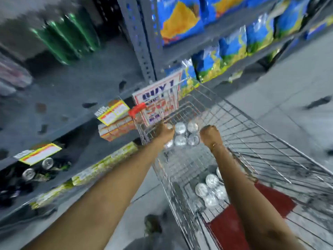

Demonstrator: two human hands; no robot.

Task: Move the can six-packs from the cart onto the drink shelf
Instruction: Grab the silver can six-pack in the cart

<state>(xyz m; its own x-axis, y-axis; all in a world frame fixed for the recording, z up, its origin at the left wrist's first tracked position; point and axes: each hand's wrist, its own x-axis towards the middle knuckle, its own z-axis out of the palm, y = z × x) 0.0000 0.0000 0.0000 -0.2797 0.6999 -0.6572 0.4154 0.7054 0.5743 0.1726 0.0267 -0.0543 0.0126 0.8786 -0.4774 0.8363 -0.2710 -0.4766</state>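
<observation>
A six-pack of silver-topped cans (pixel 183 135) sits at the far end of the wire cart (pixel 252 141). My left hand (pixel 164 133) grips its left side and my right hand (pixel 210 136) grips its right side, fingers curled down out of sight. A second six-pack (pixel 210 191) lies nearer to me in the cart, partly behind my right forearm. The grey drink shelf (pixel 68 98) runs along the left, and black cans (pixel 37 167) stand on its lower level. The picture is motion-blurred.
Green bottles (pixel 66 35) stand high on the left shelf. Blue and yellow snack bags (pixel 232 44) fill the shelves ahead. A "BUY 1" sign (pixel 158 98) hangs by the cart's front. Orange cartons (pixel 117 129) and yellow price tags (pixel 113 112) sit on the shelf edge. The cart has a red flap (pixel 252 213).
</observation>
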